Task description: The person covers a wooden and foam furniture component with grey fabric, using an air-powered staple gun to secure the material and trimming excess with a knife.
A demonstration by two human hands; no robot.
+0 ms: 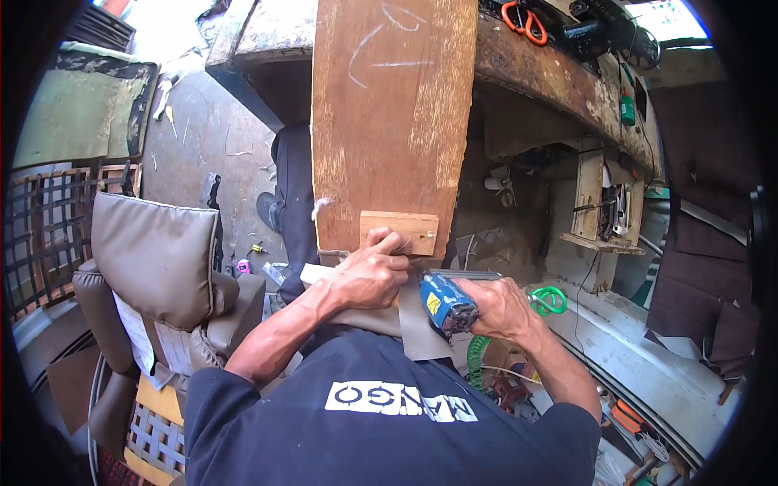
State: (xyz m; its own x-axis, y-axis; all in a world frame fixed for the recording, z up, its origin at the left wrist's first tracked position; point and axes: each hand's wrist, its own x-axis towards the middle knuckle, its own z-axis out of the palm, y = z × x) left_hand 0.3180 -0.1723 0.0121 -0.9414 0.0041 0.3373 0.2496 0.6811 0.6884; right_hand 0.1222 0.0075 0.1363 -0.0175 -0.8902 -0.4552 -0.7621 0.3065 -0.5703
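A long brown plywood board, chalk-marked on its face, lies lengthwise in front of me. Its near end carries a small wooden block. My left hand is closed at that near edge, its fingers curled beside the block and pressing grey-brown upholstery material. What lies under the fingers is partly hidden. Wrapped round a blue pneumatic staple gun, my right hand holds it just right of the left hand. The gun's nose is close to the board's edge; whether they touch I cannot tell.
A green coiled air hose hangs beside my right arm. A padded grey-brown chair stands to the left. Under the board's far part is a worn workbench, with orange-handled scissors and a sewing machine on it.
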